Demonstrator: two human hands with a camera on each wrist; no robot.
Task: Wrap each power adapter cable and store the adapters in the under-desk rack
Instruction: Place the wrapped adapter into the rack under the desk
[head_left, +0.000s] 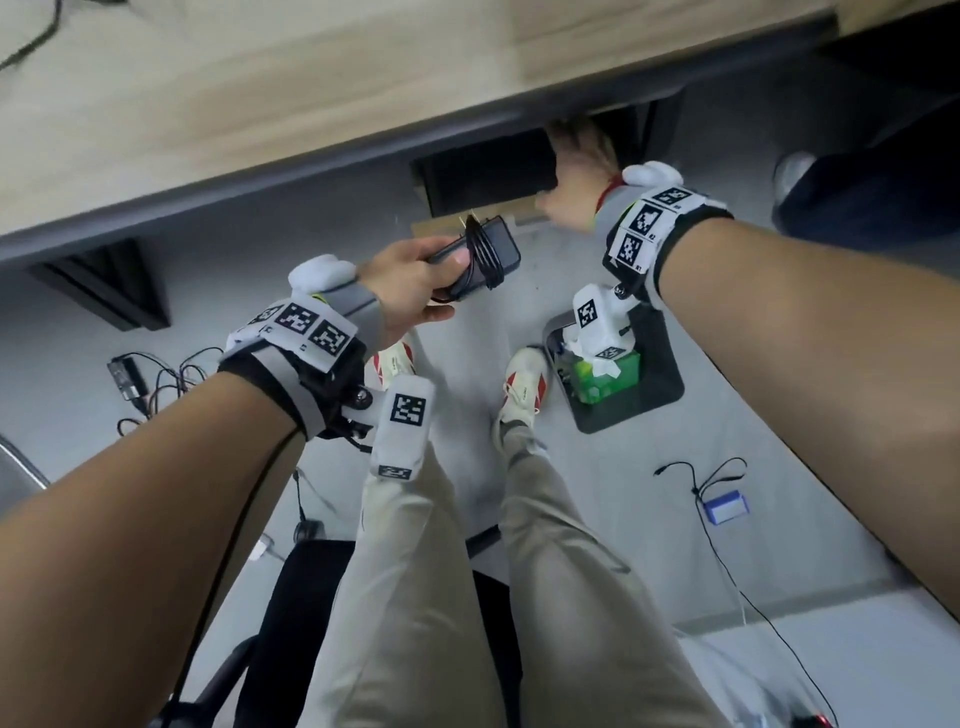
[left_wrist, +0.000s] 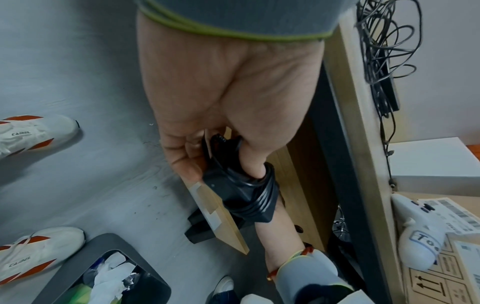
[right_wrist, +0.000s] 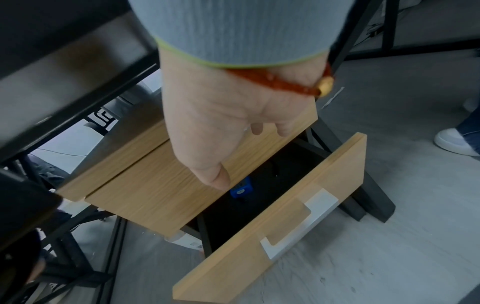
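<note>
My left hand (head_left: 447, 265) grips a black power adapter (head_left: 491, 249) with its cable wound tightly round the body; in the left wrist view the thumb and fingers of that hand (left_wrist: 226, 164) clamp the adapter (left_wrist: 241, 193). It hangs just in front of the under-desk wooden rack (right_wrist: 155, 185). The rack's drawer (right_wrist: 298, 205), which has a white handle, stands pulled out, dark inside, with a small blue object (right_wrist: 241, 188) in it. My right hand (head_left: 571, 166) reaches under the desk edge. Seen from the right wrist, this hand (right_wrist: 241, 152) lies on the rack's top panel, thumb at its front edge, holding nothing.
The desk top (head_left: 208, 104) overhangs the rack. On the floor are a dark waste bin (head_left: 660, 395) with a green tissue box, tangled cables (head_left: 156, 384) at left and a blue-white device (head_left: 727, 508) on a cord. Another person's shoe (right_wrist: 454, 142) stands nearby.
</note>
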